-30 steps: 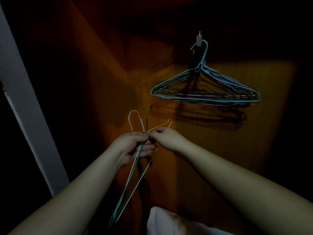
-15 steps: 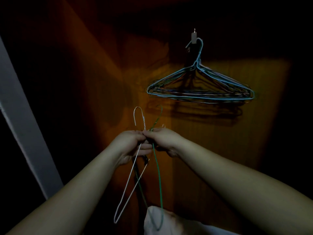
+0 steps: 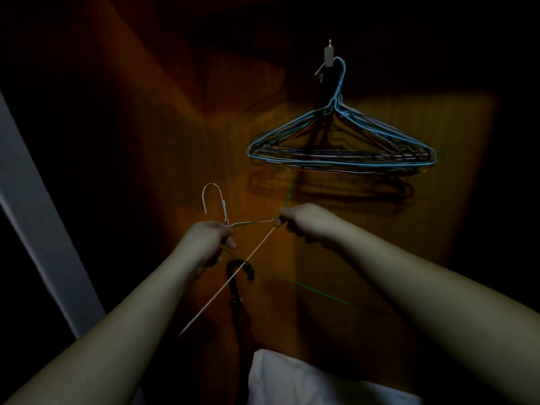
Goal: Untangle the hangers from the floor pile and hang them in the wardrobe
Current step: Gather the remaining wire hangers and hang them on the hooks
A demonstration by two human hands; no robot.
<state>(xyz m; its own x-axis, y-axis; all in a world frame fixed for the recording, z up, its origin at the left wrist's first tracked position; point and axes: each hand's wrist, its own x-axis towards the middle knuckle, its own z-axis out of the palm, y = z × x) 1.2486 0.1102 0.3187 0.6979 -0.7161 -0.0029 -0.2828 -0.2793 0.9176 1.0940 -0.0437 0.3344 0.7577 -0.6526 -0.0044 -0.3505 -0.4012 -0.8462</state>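
Gripping the white hanger (image 3: 225,211) at its twisted neck, the left hand (image 3: 204,241) has its fingers curled round the wire, hook up. The right hand (image 3: 306,222) pinches the green hanger (image 3: 287,188) below its hook; one white arm also reaches those fingers, so the two look not fully parted. Up and right of both hands, the hung bunch (image 3: 342,150) sits on its peg (image 3: 328,55), nearer the right hand, long axis level.
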